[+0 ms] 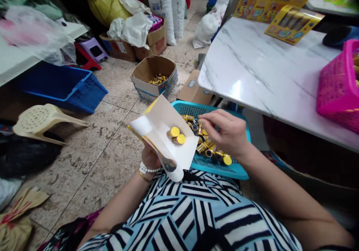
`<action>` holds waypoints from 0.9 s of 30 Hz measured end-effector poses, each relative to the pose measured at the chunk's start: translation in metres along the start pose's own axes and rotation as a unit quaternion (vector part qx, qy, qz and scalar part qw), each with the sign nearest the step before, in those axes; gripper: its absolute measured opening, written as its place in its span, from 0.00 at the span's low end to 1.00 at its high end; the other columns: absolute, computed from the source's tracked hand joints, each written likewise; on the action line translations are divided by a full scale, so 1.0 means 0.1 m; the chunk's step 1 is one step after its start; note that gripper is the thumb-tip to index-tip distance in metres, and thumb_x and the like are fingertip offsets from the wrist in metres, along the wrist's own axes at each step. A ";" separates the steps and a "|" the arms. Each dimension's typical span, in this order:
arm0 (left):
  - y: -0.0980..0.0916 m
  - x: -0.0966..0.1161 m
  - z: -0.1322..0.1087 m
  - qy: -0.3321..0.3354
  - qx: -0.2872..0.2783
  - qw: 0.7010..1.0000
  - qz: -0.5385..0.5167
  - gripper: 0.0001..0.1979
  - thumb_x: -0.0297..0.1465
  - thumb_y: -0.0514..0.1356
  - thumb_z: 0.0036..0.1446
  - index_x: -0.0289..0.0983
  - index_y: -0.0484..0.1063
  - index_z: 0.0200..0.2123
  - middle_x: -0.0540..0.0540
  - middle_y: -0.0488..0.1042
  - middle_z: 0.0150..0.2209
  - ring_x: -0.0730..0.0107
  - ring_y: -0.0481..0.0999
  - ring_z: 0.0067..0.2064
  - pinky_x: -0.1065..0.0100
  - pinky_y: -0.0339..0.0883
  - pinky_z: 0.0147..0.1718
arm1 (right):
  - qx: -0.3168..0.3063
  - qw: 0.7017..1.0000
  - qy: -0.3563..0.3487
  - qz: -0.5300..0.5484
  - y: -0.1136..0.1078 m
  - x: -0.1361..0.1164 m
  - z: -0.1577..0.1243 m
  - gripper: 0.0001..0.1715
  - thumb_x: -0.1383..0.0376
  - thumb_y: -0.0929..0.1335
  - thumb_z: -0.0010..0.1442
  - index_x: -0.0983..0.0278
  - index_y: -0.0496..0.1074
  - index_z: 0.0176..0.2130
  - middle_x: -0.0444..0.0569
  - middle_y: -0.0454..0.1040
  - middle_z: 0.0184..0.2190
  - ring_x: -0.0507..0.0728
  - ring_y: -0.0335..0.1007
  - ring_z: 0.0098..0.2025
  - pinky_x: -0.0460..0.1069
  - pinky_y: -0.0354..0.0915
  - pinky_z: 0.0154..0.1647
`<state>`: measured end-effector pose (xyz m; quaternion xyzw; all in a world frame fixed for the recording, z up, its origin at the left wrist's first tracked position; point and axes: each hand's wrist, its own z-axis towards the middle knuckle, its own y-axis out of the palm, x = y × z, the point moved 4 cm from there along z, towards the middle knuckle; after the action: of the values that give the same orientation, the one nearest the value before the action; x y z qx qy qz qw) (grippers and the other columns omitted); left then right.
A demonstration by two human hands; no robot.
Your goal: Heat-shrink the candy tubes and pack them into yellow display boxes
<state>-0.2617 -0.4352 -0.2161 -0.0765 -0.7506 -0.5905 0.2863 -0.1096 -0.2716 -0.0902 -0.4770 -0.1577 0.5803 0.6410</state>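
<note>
Above a speckled stone-tile floor (92,168), cradling a white paper-lined packet (165,138) bearing two gold-capped batteries (175,135) in the left hand (150,157), and holding the right hand (226,133) with fingertips bunched, any pinched item unclear, over loose batteries (203,146) in a turquoise plastic mesh basket (221,171).

White card (153,125); teal basket (196,108); gold-topped batteries (209,144); blue blouse (179,215), black-and-white striped

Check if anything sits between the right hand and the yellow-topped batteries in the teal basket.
Nothing visible does: the bare right hand hovers over the yellow-topped cylindrical batteries in the teal plastic basket. The white card in the left hand lies to their left.
</note>
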 end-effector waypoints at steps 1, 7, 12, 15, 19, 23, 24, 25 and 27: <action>0.01 0.01 0.00 0.000 -0.001 1.000 -0.006 0.33 0.51 0.65 0.49 0.48 0.66 0.58 0.45 0.70 0.59 0.51 0.57 0.68 0.51 0.57 0.64 | -0.017 1.000 0.022 -0.006 0.03 0.12 -0.09 0.12 0.63 0.64 0.66 0.63 0.77 0.40 0.49 0.78 0.36 0.51 0.72 0.35 0.45 0.66 0.36; 0.13 -0.04 0.01 -0.039 -0.023 0.998 -0.036 0.38 0.51 0.63 0.50 0.47 0.60 0.62 0.43 0.67 0.61 0.51 0.53 0.69 0.49 0.53 0.66 | -0.349 0.929 -0.120 -0.013 0.83 0.24 -0.68 0.13 0.66 0.63 0.65 0.64 0.76 0.43 0.56 0.77 0.45 0.59 0.68 0.46 0.51 0.66 0.44; 0.21 -0.04 0.01 -0.026 -0.005 0.999 -0.019 0.34 0.49 0.67 0.47 0.47 0.66 0.58 0.45 0.71 0.58 0.50 0.58 0.67 0.49 0.56 0.64 | -0.354 0.926 -0.122 0.045 1.04 0.14 -0.72 0.11 0.64 0.65 0.63 0.63 0.77 0.41 0.55 0.77 0.42 0.60 0.66 0.48 0.55 0.64 0.50; 0.19 -0.02 0.01 -0.012 0.003 1.000 -0.011 0.30 0.48 0.68 0.47 0.46 0.71 0.52 0.46 0.74 0.55 0.50 0.60 0.66 0.49 0.57 0.64 | -0.368 0.923 -0.095 0.066 0.80 0.22 -0.66 0.10 0.65 0.67 0.61 0.64 0.76 0.41 0.55 0.77 0.40 0.59 0.69 0.44 0.54 0.66 0.46; 0.12 -0.04 0.02 0.009 0.027 0.999 -0.023 0.27 0.45 0.69 0.47 0.44 0.74 0.49 0.45 0.75 0.53 0.48 0.63 0.64 0.48 0.57 0.64 | -0.290 0.951 0.008 0.106 0.15 0.36 -0.40 0.12 0.64 0.67 0.61 0.64 0.73 0.46 0.51 0.75 0.38 0.55 0.71 0.37 0.50 0.68 0.40; 0.10 -0.09 0.05 0.010 0.048 0.998 -0.034 0.28 0.42 0.69 0.49 0.41 0.72 0.53 0.44 0.76 0.52 0.49 0.68 0.61 0.48 0.56 0.64 | -0.128 0.985 -0.031 0.114 -0.33 0.11 0.02 0.15 0.63 0.66 0.62 0.61 0.71 0.49 0.53 0.70 0.43 0.56 0.70 0.42 0.52 0.70 0.42; 0.12 -0.11 0.06 0.002 0.043 0.999 -0.033 0.28 0.42 0.68 0.49 0.40 0.72 0.53 0.44 0.76 0.52 0.49 0.69 0.60 0.48 0.57 0.63 | -0.121 0.986 -0.055 0.104 -0.33 -0.01 0.11 0.15 0.63 0.66 0.62 0.63 0.71 0.49 0.54 0.68 0.45 0.56 0.69 0.43 0.52 0.70 0.41; 0.14 -0.12 0.07 -0.006 0.036 0.999 -0.029 0.28 0.42 0.68 0.50 0.40 0.72 0.53 0.44 0.77 0.52 0.49 0.70 0.60 0.48 0.57 0.63 | -0.125 0.985 -0.077 0.090 -0.29 -0.12 0.20 0.14 0.63 0.65 0.62 0.64 0.71 0.48 0.55 0.67 0.46 0.56 0.69 0.43 0.52 0.71 0.41; 0.18 -0.13 0.07 -0.010 0.025 0.999 -0.021 0.27 0.43 0.68 0.50 0.40 0.73 0.52 0.45 0.78 0.50 0.50 0.70 0.59 0.49 0.57 0.64 | -0.149 0.982 -0.110 0.041 -0.11 -0.30 0.36 0.14 0.64 0.64 0.63 0.66 0.71 0.47 0.57 0.68 0.47 0.56 0.69 0.41 0.51 0.71 0.37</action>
<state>-0.2458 -0.4203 -0.2089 -0.0594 -0.7693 -0.5769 0.2680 -0.1386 -0.2818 -0.0531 -0.5066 -0.2928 0.6247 0.5171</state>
